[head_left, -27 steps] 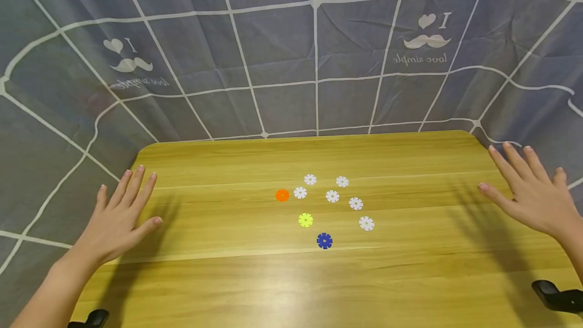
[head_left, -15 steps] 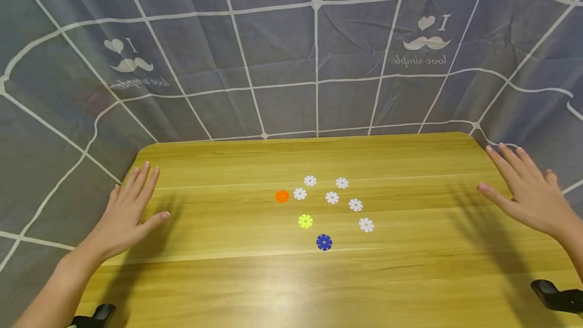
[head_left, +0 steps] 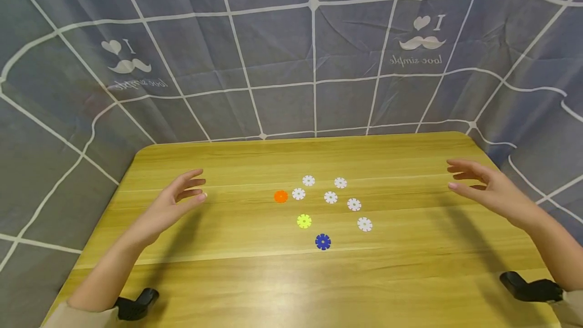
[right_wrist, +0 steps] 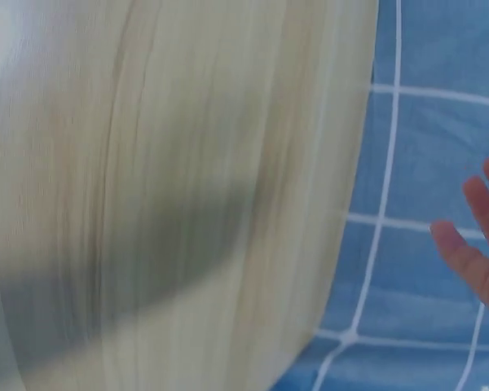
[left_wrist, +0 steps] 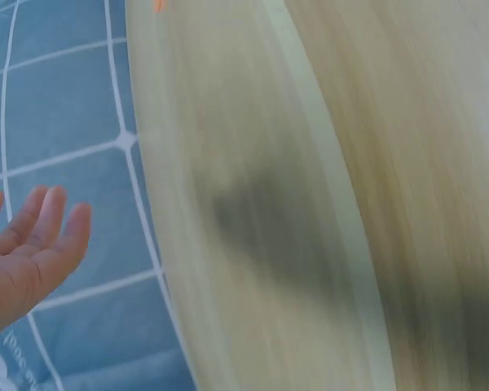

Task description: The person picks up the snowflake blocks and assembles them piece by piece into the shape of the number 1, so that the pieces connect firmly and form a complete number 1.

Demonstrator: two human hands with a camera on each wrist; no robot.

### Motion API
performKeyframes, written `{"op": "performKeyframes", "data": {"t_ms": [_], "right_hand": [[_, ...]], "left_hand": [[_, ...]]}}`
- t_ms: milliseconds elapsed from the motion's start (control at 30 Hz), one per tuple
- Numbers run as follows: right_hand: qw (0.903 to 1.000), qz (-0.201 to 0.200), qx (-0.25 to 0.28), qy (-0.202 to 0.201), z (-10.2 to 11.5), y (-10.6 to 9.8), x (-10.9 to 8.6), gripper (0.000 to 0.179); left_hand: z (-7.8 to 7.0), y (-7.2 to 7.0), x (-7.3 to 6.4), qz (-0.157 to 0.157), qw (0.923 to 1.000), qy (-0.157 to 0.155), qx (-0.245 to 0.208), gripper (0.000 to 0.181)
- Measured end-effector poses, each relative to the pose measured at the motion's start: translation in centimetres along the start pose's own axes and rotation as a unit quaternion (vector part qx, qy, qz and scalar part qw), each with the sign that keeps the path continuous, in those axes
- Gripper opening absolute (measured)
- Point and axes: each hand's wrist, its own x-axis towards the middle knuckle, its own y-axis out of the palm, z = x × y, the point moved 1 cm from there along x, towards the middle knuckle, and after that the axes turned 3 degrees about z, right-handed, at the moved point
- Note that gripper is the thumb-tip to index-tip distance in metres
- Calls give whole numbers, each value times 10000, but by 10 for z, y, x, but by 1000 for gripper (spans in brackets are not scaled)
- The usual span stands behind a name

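Notched plastic discs lie flat and apart on the wooden table [head_left: 218, 287] in the head view. They are an orange disc [head_left: 281, 196], a yellow-green disc [head_left: 304, 221], a dark blue disc [head_left: 323, 242] and several white discs, one of them the rightmost white disc [head_left: 365, 224]. My left hand [head_left: 166, 206] hovers left of the orange disc, fingers loosely bent, holding nothing. Far to the right of the white discs my right hand [head_left: 496, 196] is also raised over the table, likewise relaxed and holding nothing. Each wrist view shows only part of its hand.
A grey-blue curtain [head_left: 282, 49] with white grid lines surrounds the table's back and sides. Black wrist mounts [head_left: 136, 305] hang under both forearms, close above the table. A sliver of an orange object [left_wrist: 159, 5] shows at the top of the left wrist view.
Both hands have moved inward toward the discs, and their fingers have gone from spread to loosely bent. The discs keep their places on the table.
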Motion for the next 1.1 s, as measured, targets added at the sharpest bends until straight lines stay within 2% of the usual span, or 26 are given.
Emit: {"op": "performKeyframes", "data": {"t_ms": [133,300,400,533,633,867,1100], "right_hand": [[9978,343,561,-79,2,14,6,46],[9896,765,1201,223,2,39,14,44],[9800,1067,1626,417,1,58,19,50],[9603,1507,2246,683,-1,84,25,58],[9508,1702,2462,796,-1,100,29,60],[9527,1895,2258,746,5,122,39,59],[9544,1925,2162,732,10,133,41,53]], "left_hand": [[2,13,13,86,9998,45,-195,61],[5,31,28,223,9984,52,-523,60],[8,41,36,267,9973,13,-683,60],[12,54,46,237,9969,-25,-745,58],[14,63,55,209,9974,2,-691,57],[15,83,75,431,9983,21,-402,52],[14,99,92,618,9979,194,-8,49]]}}
